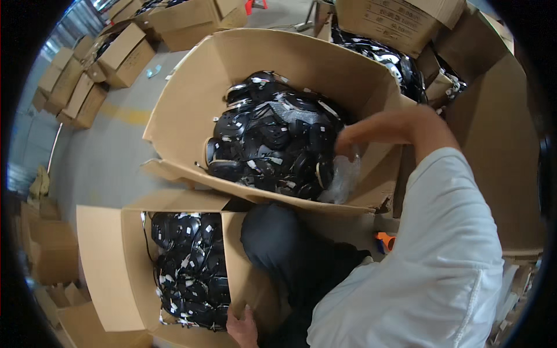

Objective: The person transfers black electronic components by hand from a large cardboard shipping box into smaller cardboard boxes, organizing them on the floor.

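My right hand reaches into a large open cardboard box at its right side. Motion smears its fingers, so what they hold, if anything, cannot be made out. Just below it hangs clear plastic wrap. Inside that box lies a heap of black, rounded, glossy plastic parts with small white labels. My left hand pinches the upright flap of a smaller open box at lower left. Similar black parts with thin cables and white tags fill this smaller box.
My dark-clothed knee is beside the smaller box. An orange and blue tool lies right of my leg. More cartons with black parts stand at the back right, and others stand far left across the grey floor.
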Demonstrator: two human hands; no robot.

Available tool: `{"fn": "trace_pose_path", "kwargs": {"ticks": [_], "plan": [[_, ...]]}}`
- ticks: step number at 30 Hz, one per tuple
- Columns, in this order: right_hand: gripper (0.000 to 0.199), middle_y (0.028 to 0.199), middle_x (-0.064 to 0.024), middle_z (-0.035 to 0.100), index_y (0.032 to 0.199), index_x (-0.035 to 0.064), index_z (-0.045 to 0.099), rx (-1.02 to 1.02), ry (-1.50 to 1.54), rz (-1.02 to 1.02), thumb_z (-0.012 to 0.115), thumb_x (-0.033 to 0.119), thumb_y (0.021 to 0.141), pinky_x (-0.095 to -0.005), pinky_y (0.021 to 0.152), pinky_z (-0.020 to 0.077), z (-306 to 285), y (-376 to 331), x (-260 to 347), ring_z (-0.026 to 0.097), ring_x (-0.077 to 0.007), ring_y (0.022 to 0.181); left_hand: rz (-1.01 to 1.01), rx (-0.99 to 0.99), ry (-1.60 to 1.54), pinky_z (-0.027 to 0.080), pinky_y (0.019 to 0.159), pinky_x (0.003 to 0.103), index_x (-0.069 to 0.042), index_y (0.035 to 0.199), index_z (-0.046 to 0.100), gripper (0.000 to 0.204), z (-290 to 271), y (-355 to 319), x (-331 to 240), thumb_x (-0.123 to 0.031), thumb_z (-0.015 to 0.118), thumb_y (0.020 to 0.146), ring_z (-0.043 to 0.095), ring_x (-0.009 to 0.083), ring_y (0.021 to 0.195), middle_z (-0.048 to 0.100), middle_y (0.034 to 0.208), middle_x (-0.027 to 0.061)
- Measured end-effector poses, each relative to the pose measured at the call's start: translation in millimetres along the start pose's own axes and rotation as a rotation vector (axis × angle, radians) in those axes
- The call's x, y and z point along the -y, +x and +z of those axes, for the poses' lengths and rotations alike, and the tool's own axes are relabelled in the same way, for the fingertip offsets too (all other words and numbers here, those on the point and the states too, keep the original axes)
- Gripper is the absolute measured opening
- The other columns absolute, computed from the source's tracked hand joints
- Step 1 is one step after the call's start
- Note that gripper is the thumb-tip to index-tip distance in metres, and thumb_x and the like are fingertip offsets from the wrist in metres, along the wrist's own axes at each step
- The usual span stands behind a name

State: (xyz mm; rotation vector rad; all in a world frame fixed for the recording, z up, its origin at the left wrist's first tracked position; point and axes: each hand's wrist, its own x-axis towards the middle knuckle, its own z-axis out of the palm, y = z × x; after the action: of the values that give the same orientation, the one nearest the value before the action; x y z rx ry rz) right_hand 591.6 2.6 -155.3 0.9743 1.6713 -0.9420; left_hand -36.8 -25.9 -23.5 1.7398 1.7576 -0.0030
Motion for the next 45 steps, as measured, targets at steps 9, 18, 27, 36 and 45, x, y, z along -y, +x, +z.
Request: {"fn": "trace_pose_path", "kwargs": {"ticks": [9, 18, 27, 36, 45], "plan": [[0.023, 0.075, -0.0160, 0.069, 0.087, 0.0026, 0.075, -0.638, 0.102, -0.039, 0.068, 0.021, 0.076, -0.0425, 0.068, 0.0501, -52.9, -48.7, -4.7, 0.062, -0.0256, 0.069, 0.215, -0.208, -0.009, 0.053, 0.087, 0.044, 0.005, 0.124, 0.060, 0.053, 19.1, -2.0, 33.4, -0.019, 0.077, 0.080, 0.066, 0.0425, 0.103, 0.068, 0.112, 0.0264], [0.016, 0.080, -0.0007, 0.063, 0.095, 0.0005, 0.068, -1.486, 0.994, -0.121, 0.061, 0.015, 0.091, -0.0288, 0.072, 0.0487, -66.0, -243.3, 27.1, 0.058, -0.0108, 0.076, 0.334, -0.215, -0.174, 0.052, 0.086, 0.044, 0.003, 0.122, 0.063, 0.046, 21.7, 0.1, 38.4, -0.016, 0.074, 0.081, 0.067, 0.0410, 0.101, 0.068, 0.109, 0.0250], [0.025, 0.081, -0.0065, 0.067, 0.095, -0.0020, 0.067, -1.211, 0.739, 0.077, 0.063, 0.021, 0.087, -0.0349, 0.070, 0.0502, -39.7, -233.0, 19.5, 0.060, -0.0172, 0.072, 0.346, -0.239, -0.268, 0.052, 0.087, 0.043, 0.004, 0.120, 0.063, 0.041, 30.0, -2.9, 49.9, -0.011, 0.071, 0.083, 0.067, 0.0410, 0.099, 0.069, 0.107, 0.0243], [0.034, 0.093, -0.0172, 0.072, 0.095, -0.0029, 0.070, -0.501, 0.077, -0.102, 0.073, 0.028, 0.082, -0.0439, 0.079, 0.0544, 43.3, -78.6, -34.9, 0.069, -0.0310, 0.087, 0.370, -0.173, -0.190, 0.052, 0.088, 0.040, 0.005, 0.120, 0.062, 0.038, 32.6, 5.6, 16.0, -0.012, 0.068, 0.087, 0.068, 0.0300, 0.098, 0.070, 0.108, 0.0206], [0.034, 0.081, -0.0226, 0.067, 0.072, -0.0001, 0.064, -0.989, 0.316, 0.047, 0.074, 0.031, 0.082, -0.0474, 0.074, 0.0515, -68.3, -31.7, 38.2, 0.065, -0.0379, 0.077, 0.325, -0.276, -0.081, 0.051, 0.087, 0.038, 0.006, 0.119, 0.063, 0.034, 32.7, 3.0, 36.6, -0.010, 0.066, 0.090, 0.067, 0.0288, 0.097, 0.069, 0.106, 0.0208]]}}
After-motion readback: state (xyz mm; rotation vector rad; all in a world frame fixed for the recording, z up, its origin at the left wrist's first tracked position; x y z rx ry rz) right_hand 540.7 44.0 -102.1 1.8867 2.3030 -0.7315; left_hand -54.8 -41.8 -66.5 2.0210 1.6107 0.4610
